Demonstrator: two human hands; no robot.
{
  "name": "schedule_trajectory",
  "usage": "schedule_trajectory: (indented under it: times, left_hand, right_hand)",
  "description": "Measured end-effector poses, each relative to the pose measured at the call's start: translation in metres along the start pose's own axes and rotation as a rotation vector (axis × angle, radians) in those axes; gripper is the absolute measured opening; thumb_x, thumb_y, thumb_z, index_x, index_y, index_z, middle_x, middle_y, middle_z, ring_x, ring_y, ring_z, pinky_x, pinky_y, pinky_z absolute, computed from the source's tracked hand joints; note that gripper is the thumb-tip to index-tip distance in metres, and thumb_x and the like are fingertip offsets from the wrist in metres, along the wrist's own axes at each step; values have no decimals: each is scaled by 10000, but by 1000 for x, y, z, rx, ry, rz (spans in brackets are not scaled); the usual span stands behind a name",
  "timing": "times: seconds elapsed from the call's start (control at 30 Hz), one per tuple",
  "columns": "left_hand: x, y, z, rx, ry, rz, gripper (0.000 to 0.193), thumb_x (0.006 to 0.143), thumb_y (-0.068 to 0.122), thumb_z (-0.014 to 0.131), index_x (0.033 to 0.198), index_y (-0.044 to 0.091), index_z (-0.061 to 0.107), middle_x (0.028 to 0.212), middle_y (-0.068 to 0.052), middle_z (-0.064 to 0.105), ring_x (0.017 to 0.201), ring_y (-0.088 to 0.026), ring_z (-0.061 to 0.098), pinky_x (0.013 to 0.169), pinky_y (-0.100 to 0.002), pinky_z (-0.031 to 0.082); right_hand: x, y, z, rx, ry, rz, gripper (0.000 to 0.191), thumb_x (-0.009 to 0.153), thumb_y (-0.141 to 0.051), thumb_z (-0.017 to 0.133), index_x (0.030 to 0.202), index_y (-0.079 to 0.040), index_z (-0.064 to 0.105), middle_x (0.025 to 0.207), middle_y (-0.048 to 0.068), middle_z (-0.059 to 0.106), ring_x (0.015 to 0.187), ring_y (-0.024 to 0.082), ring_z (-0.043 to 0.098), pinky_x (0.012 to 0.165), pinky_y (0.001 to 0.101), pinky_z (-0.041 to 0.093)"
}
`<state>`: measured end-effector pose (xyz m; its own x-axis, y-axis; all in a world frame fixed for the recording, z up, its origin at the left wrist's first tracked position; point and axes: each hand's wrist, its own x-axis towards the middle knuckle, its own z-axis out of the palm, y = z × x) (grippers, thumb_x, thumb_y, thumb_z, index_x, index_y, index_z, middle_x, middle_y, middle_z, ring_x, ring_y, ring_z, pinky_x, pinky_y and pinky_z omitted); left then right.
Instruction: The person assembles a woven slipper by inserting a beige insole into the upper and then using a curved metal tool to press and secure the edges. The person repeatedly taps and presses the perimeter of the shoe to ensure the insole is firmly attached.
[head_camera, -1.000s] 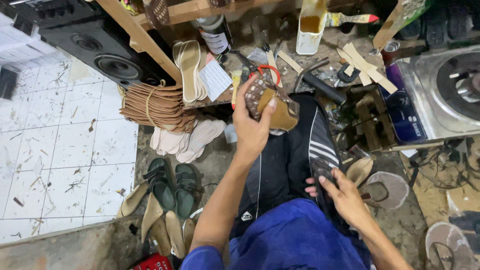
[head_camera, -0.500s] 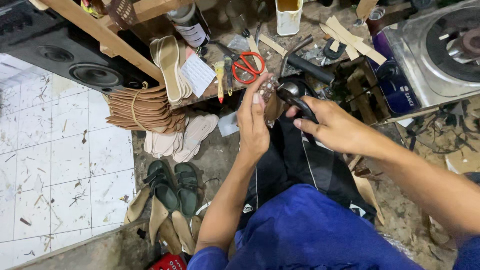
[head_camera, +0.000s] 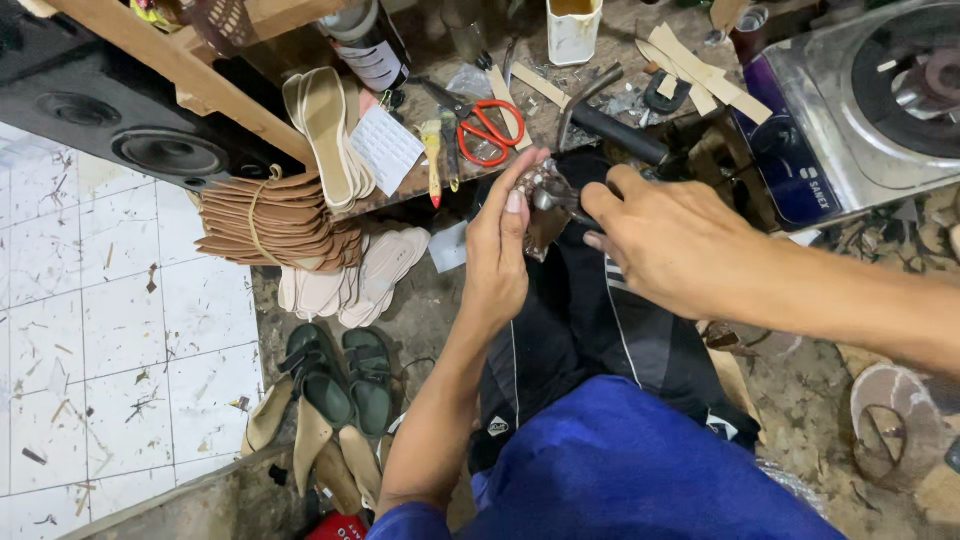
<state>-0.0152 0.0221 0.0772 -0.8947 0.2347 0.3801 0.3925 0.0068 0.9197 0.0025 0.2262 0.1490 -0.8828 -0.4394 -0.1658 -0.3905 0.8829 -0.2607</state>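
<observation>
Since before, right hand (head_camera: 665, 235) has closed on a tool beside left hand (head_camera: 505, 250) gripping a studded shoe piece (head_camera: 540, 205).

Left hand (head_camera: 500, 250) pinches a small beaded, glittery strap piece (head_camera: 538, 200), sparkly and rough-looking. At its 3 o'clock, right hand (head_camera: 670, 245) grips a glossy metal tool (head_camera: 556, 200). Scissors (head_camera: 485, 128) at 12 o'clock: orange plastic handles, dull steel blades. Hammer (head_camera: 600, 118): worn metal head, matt black grip. Table (head_camera: 560, 95): rough, stained wood. Stacked insoles (head_camera: 260, 220) at 9 o'clock: matt brown board. Floor tiles (head_camera: 90, 330): glossy white, dirty. Stove (head_camera: 860, 110): brushed shiny metal.
</observation>
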Motion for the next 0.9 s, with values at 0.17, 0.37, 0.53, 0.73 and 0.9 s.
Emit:
schedule_trajectory:
  times: [0.17, 0.37, 0.53, 0.73, 0.9]
  left_hand:
    - [18, -11, -14, -102, -15, -127, 391, 1141, 113, 433, 1502, -20, 504, 1458, -157, 637, 1331, -211, 594, 1161, -323, 445]
    - [28, -11, -26, 147, -88, -33, 489, 1098, 2, 459, 1581, 18, 382, 1405, -173, 675, 1254, -232, 676, 1113, -330, 501]
    - [21, -7, -19, 199, -82, 6, 617, 1100, -1, 449, 1653, 55, 180, 1441, -198, 640, 1215, -267, 721, 1063, -347, 544]
    - [13, -6, -17, 311, -121, 148, 658, 1130, -9, 445, 1681, 52, 90, 1462, -197, 600, 1357, -329, 624, 1268, -414, 415]
    - [12, -3, -28, 220, -138, 122, 612, 1144, 35, 390, 1645, 52, 39, 1497, -171, 577, 1344, -275, 628, 1213, -348, 436]
  right_hand:
    - [37, -7, 59, 192, 499, -176, 377, 809, -19, 659, 1097, 121, 458, 970, 291, 576, 741, 506, 623, 601, 542, 510]
    - [35, 11, 64, 29, 378, -200, 242, 776, 30, 650, 956, 42, 488, 946, 264, 599, 848, 457, 645, 715, 513, 526]
    - [32, 2, 20, 553, -51, 68, 227, 926, -210, 653, 948, 3, 578, 889, 209, 665, 906, 403, 661, 766, 485, 514]
    - [23, 0, -13, 498, -166, 83, 311, 926, -306, 668, 1065, -39, 594, 909, 181, 673, 929, 390, 675, 786, 489, 510]
    - [24, 0, 21, 239, 22, 21, 309, 934, -226, 658, 1105, 0, 533, 988, 227, 650, 811, 467, 657, 681, 532, 530]
